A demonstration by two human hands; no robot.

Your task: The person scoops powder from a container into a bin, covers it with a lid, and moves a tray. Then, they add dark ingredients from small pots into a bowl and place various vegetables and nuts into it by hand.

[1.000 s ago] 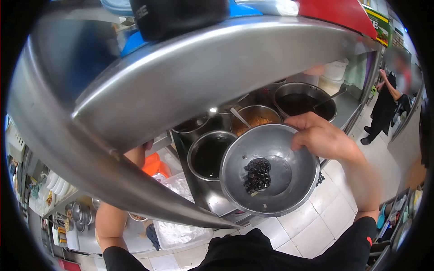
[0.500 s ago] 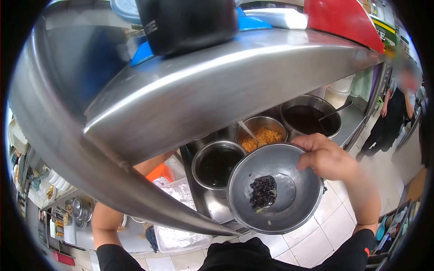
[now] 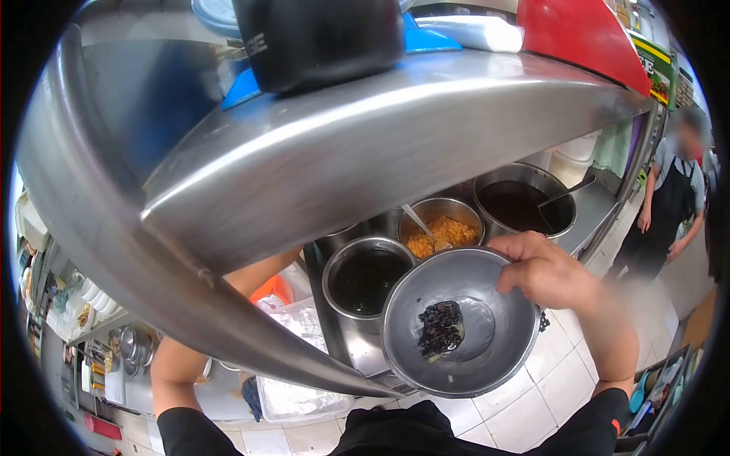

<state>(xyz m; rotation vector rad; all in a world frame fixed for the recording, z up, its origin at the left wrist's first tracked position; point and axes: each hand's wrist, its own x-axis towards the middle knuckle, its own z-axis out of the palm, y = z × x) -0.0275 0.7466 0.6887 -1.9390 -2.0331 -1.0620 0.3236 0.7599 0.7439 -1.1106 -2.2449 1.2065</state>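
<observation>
My right hand (image 3: 544,267) grips the rim of a wide metal bowl (image 3: 498,342), thumb on the inside. A clump of dark, wet, glossy food (image 3: 441,328) lies in the bowl, left of its middle. My left forearm (image 3: 262,273) reaches behind the steel shelf, which hides the hand. Just beyond the bowl stand a pot of dark liquid (image 3: 369,281), a pot of orange crumbly food (image 3: 449,234) with a spoon (image 3: 416,219) in it, and a larger pot of dark brown liquid (image 3: 515,204) with a ladle (image 3: 570,190).
A steel shelf (image 3: 365,144) crosses in front of me, bearing a black container (image 3: 319,45) and a red object (image 3: 582,42). Below left sit a clear plastic tub (image 3: 296,391) and an orange item (image 3: 275,290). A person in an apron (image 3: 669,190) stands at far right.
The bowl and my right hand stay nearly where they were, with a very slight shift. At far right, the person's raised arm has come down.
</observation>
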